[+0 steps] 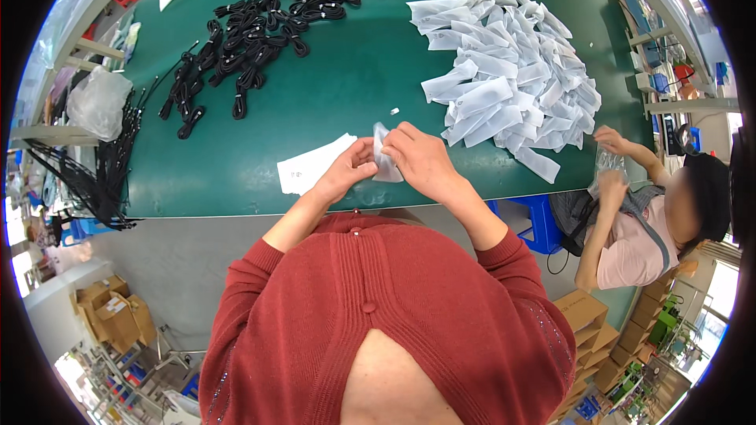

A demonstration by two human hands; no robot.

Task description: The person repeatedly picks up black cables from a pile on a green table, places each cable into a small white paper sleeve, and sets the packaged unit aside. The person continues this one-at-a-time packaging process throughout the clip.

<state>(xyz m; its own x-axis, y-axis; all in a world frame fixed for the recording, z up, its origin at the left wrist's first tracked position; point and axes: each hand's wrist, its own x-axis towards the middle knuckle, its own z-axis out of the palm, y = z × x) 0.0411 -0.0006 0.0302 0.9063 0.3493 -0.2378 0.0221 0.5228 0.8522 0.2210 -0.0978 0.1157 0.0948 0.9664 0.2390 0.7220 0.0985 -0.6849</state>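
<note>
Between my two hands, near the front edge of the green table [370, 55], is a small translucent plastic bag [385, 164]. My left hand [350, 169] has its thumb and fingers closed against the bag's left side. From the right, my right hand [421, 159] pinches its upper part. Whether anything lies inside the bag cannot be made out. A stack of white bags or sheets [303, 169] lies flat beside my left hand, partly under the wrist. A tiny white scrap [395, 111] rests just beyond my hands.
Bundled black cables [252, 43] are spread at the far left. A big heap of filled whitish bags [512, 71] covers the right side. Loose black cables [118, 165] hang over the left edge beside a clear plastic bag [100, 102]. At right, a co-worker [642, 228] handles clear plastic.
</note>
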